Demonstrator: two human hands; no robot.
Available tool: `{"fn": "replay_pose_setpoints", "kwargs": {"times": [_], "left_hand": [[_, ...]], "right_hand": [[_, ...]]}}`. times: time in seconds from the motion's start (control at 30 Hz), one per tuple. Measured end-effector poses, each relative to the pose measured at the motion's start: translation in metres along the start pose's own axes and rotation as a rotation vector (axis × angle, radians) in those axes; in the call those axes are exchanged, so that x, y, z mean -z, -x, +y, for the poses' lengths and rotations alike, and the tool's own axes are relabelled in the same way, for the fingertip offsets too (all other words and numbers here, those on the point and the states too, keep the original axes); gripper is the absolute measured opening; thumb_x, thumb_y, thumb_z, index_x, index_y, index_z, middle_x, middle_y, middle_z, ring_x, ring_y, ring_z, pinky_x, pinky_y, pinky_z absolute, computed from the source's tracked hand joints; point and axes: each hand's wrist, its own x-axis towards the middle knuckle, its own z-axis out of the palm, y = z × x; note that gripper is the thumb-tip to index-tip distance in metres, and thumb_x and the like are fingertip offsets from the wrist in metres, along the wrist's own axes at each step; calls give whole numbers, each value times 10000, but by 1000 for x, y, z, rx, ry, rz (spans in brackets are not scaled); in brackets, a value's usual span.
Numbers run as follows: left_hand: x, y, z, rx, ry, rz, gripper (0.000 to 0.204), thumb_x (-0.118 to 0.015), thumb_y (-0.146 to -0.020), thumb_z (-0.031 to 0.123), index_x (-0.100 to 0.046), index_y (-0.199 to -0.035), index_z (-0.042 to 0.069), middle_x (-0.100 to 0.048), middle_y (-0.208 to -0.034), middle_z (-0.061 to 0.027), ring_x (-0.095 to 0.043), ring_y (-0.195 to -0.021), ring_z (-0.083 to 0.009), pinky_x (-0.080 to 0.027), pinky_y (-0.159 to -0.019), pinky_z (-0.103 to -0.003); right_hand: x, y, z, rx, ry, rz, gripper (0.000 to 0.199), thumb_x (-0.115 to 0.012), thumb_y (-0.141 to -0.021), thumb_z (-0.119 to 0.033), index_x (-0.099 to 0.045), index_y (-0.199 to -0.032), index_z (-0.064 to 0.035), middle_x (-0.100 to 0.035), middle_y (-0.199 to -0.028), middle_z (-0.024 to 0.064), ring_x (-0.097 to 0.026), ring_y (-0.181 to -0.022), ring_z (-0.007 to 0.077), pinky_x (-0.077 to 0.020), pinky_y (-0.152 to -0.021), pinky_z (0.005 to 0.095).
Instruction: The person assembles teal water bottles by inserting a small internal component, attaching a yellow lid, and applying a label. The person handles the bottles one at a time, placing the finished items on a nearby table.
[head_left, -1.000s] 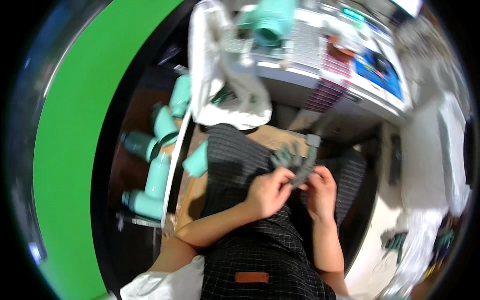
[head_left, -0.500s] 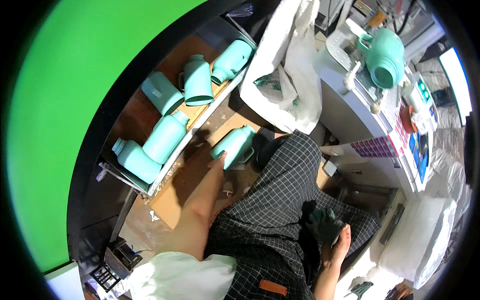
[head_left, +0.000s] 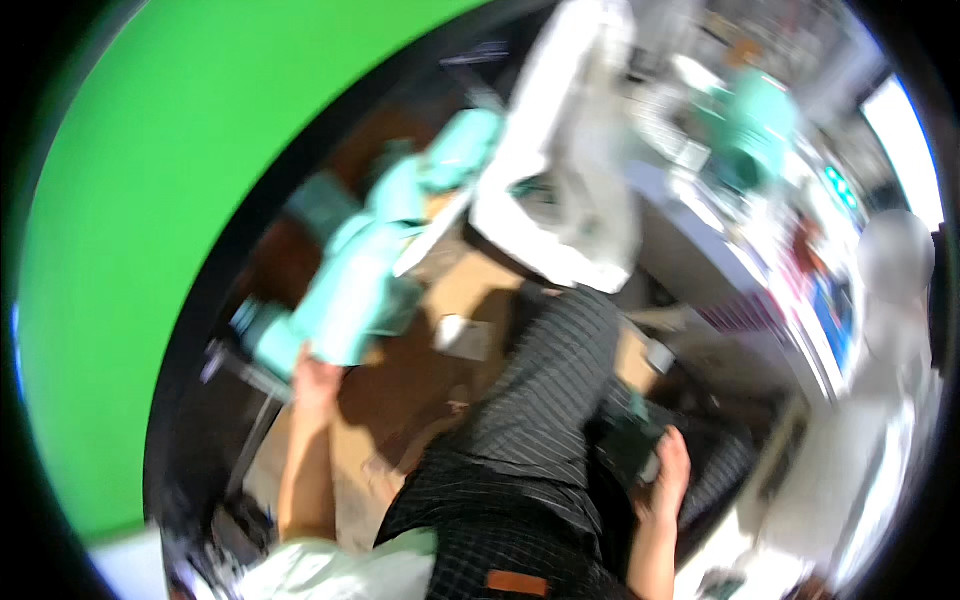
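Observation:
My left hand (head_left: 317,382) is closed on the lower end of a mint-green plastic jug body (head_left: 352,290), held at the long tray's near edge; motion blurs both. Other mint-green jug bodies lie in the tray: one at the far end (head_left: 462,148), one beside it (head_left: 398,192), one at the back (head_left: 325,205), and one at the near left (head_left: 262,338), partly hidden by the held one. In my lap, my right hand (head_left: 668,470) has its fingers curled against a crumpled dark green cloth (head_left: 635,437).
A white sack (head_left: 560,240) stands beyond my knees. On the white machine at the right rests another mint-green jug (head_left: 755,125). A white square piece (head_left: 462,337) lies on the brown cardboard below. The dark curved edge of a green surface (head_left: 170,230) borders the tray.
My left hand has carried the jug leftward, from the cardboard near my foot to above the tray. My right hand stays in my lap with the cloth. The view has shifted slightly.

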Motion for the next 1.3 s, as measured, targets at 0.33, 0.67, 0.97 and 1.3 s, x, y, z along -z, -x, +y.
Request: {"fn": "replay_pose_setpoints", "kwargs": {"times": [0.33, 0.67, 0.97, 1.3], "left_hand": [[-311, 280, -40, -431, -586, -1306, 372, -496, -1026, 85, -532, -1382, -14, -628, -1109, -85, -583, -805, -107, -496, -699, -238], [-369, 363, -63, -1176, -759, -1357, 338, -664, -863, 12, -658, -1198, 60, -721, -781, -85, -698, -648, -280, -554, -596, -392], [-399, 328, -48, 934, -694, -1919, 276, -458, -969, 192, -616, -819, 22, -487, -546, -27, -406, -431, -127, -281, -415, -289], [-413, 373, -79, 537, -100, -1218, 368, -392, -1050, 211, -551, -1282, -27, -638, -1166, -130, -629, -1030, -219, -503, -906, -353]], "right_hand": [[-31, -11, 5, 429, -104, -182, 74, -695, -1021, -86, -671, -1045, -20, -664, -839, -33, -571, -717, 21, -483, -647, 199], [8, 1, 0, 240, -597, 1, 81, -675, -1035, -113, -667, -1025, -34, -674, -832, -12, -586, -679, 38, -463, -604, 195], [19, 26, -17, 967, 502, 72, 119, -760, -912, -81, -745, -1016, -24, -737, -901, 125, -731, -776, 282, -576, -674, 341], [-13, 25, -23, 1290, 474, 47, 124, -765, -858, -69, -713, -965, -35, -741, -878, 116, -736, -757, 296, -582, -639, 360]]}}
